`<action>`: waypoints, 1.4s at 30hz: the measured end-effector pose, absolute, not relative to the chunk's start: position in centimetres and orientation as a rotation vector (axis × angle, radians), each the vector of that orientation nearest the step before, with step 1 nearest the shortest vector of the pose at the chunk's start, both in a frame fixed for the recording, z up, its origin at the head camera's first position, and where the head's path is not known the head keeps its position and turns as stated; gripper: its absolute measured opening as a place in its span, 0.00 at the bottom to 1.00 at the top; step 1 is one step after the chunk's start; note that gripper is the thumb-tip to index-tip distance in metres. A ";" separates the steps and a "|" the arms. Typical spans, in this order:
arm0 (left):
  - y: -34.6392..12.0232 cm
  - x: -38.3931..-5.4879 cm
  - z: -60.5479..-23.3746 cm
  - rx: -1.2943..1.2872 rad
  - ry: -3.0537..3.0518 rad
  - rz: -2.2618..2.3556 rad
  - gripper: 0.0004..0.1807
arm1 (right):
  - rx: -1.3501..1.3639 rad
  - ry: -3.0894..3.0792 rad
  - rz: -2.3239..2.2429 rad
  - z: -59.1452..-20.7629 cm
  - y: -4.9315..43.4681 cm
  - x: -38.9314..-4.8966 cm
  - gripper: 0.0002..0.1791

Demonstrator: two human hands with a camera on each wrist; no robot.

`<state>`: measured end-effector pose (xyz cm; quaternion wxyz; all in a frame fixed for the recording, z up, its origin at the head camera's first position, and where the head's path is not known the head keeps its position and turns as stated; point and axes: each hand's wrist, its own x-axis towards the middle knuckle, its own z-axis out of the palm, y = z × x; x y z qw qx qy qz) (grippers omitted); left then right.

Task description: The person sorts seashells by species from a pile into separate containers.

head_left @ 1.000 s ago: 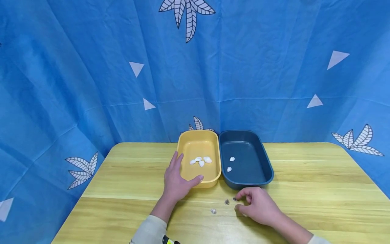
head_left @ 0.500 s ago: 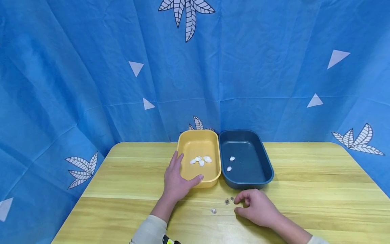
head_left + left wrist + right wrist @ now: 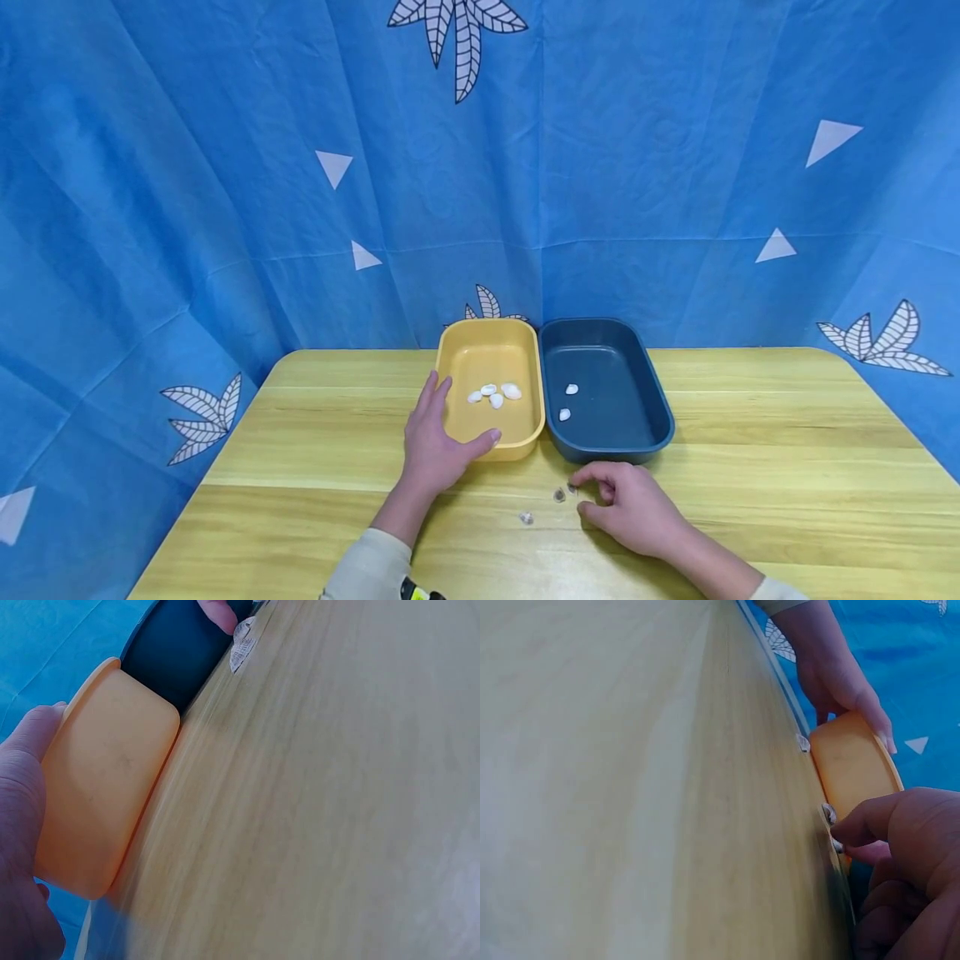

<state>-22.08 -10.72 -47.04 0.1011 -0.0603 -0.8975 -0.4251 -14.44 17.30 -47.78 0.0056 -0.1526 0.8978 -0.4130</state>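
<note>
My left hand (image 3: 444, 433) grips the front left corner of a yellow tray (image 3: 486, 327), thumb over its rim and fingers along its side. Several white shells (image 3: 495, 393) lie inside it. A dark blue tray (image 3: 609, 454) stands against its right side with two white shells (image 3: 567, 402) in it. In front of the trays my right hand (image 3: 581, 498) is curled on the table, its index fingertip (image 3: 838, 825) and thumb pinching a small grey shell (image 3: 838, 845). Two more small grey shells, one (image 3: 558, 496) beside that hand and another (image 3: 527, 518) further left, lie loose on the wood.
The trays sit at the back middle of a light wooden table (image 3: 750, 433) with rounded corners. A blue cloth backdrop (image 3: 637, 167) with white leaves and triangles hangs behind and around it. In the left wrist view the yellow tray's wall (image 3: 105, 795) fills the left side.
My right hand has slid slightly left and its index fingertip has come down over the small grey shell nearest the blue tray. The left hand and both trays have not moved.
</note>
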 end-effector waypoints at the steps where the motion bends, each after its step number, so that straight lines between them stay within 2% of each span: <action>1: -10.7 -22.1 -47.1 -0.180 -2.651 -1.257 0.59 | -0.480 2.820 -1.287 -47.8 17.3 -14.4 0.13; 10: -10.8 -21.9 -47.1 -0.184 -2.652 -1.261 0.58 | -0.455 2.841 -1.247 -47.8 17.4 -14.1 0.11; 21: -10.8 -21.9 -47.0 -0.175 -2.657 -1.265 0.59 | -0.556 2.732 -1.274 -47.2 17.9 -14.5 0.08; 42: -10.7 -22.0 -47.0 -0.163 -2.662 -1.266 0.59 | -0.582 2.729 -1.267 -47.3 18.2 -14.7 0.08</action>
